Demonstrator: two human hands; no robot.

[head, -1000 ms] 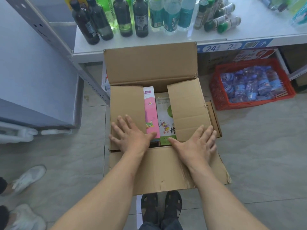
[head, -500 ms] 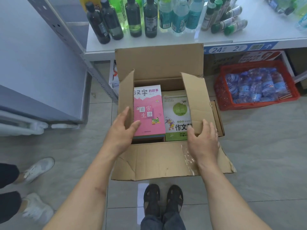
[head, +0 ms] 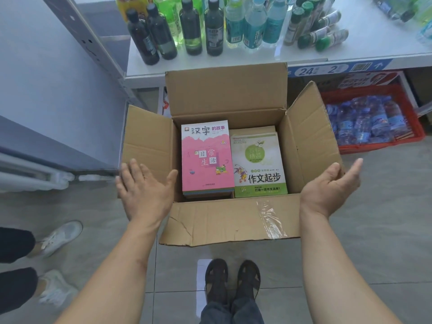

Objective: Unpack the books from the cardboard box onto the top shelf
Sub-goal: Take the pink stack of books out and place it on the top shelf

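A cardboard box (head: 224,228) stands on the tiled floor with all its flaps spread outward. Inside lie two stacks of books: a pink-covered book (head: 207,157) tops the left stack and a green-and-white book (head: 258,164) tops the right one. My left hand (head: 145,188) presses flat against the left flap with its fingers straight. At the right flap my right hand (head: 329,187) is turned palm-up, fingers relaxed, the thumb lying along the flap's edge. Neither hand holds a book.
A white shelf (head: 304,54) behind the box carries several bottles (head: 205,29). Under it stands a red crate (head: 371,122) of bottled water. A grey cabinet (head: 46,90) is at the left. Another person's shoes (head: 58,237) are at lower left, my own feet (head: 233,281) below the box.
The two side flaps, closed over the books a second ago, have been pushed outward by my hands. Both book covers are now fully exposed.
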